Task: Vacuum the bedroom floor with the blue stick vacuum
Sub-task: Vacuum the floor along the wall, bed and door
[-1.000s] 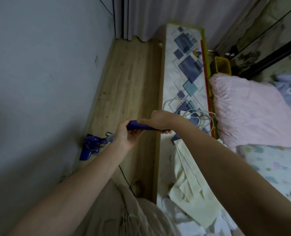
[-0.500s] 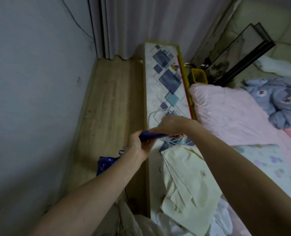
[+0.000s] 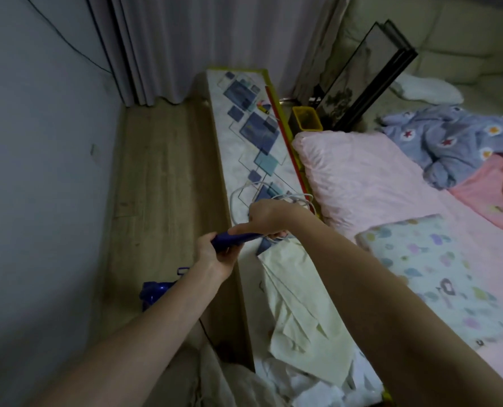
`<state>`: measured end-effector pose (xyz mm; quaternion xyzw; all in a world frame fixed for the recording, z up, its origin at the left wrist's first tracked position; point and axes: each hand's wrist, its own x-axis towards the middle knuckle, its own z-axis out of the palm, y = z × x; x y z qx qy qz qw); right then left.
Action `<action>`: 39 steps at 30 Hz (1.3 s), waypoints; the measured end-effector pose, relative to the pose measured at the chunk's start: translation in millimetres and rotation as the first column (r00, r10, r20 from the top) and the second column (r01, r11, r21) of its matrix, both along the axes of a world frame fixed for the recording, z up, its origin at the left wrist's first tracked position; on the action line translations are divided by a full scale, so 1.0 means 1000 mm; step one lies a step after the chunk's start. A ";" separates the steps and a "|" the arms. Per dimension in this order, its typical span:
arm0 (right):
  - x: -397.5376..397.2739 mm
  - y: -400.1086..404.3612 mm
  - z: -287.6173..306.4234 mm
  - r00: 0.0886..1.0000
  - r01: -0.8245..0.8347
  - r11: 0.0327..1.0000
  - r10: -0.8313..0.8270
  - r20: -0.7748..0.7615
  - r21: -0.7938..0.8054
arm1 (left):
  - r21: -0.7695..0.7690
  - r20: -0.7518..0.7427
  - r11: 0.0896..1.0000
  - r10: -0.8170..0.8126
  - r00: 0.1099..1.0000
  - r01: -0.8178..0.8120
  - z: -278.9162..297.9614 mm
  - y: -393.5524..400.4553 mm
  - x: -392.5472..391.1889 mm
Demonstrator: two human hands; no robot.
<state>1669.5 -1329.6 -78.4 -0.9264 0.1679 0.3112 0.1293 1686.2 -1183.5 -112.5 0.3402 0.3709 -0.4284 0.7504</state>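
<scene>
The blue stick vacuum's handle point(image 3: 234, 239) runs between both my hands, above the narrow strip of wooden floor point(image 3: 159, 183). My left hand point(image 3: 215, 255) grips the lower part of the handle from below. Higher up, my right hand point(image 3: 269, 217) wraps over its top end. The vacuum's blue body point(image 3: 153, 292) shows low on the floor beside the wall, mostly hidden behind my left forearm.
A grey wall point(image 3: 38, 171) bounds the floor strip on the left, a curtain point(image 3: 185, 45) at the far end. A long patterned ledge point(image 3: 250, 136) with white cables point(image 3: 244, 189) and cream cloth point(image 3: 300, 298) runs on the right, beside a bed with a pink pillow point(image 3: 359, 177).
The view has swung up and to the right, showing more of the bed and curtain. Both hands keep their hold on the handle, and the vacuum's body now sits lower in the frame.
</scene>
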 end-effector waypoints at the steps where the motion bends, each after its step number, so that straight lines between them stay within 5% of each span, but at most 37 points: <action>1: 0.004 0.005 -0.002 1.000 -0.002 1.000 0.002 0.001 0.014 | 0.007 0.000 1.000 0.002 1.000 -0.002 -0.003 0.005 0.004; 12: 0.044 0.070 -0.016 0.994 -0.102 0.989 0.106 -0.033 0.109 | 0.092 0.048 0.989 0.115 0.992 -0.119 -0.027 0.066 0.037; 22: 0.069 0.089 -0.013 0.991 -0.132 0.988 0.134 -0.011 0.084 | 0.009 0.059 0.981 0.194 0.979 -0.195 -0.026 0.088 0.055; 28: 0.062 0.080 -0.014 0.995 -0.096 0.987 0.095 0.011 0.130 | 0.052 0.101 0.988 0.139 0.985 -0.145 -0.023 0.077 0.059; 39: 0.034 0.022 0.009 0.995 -0.063 0.998 0.063 0.071 -0.014 | 0.003 0.114 0.999 0.044 0.993 -0.045 0.001 0.016 0.038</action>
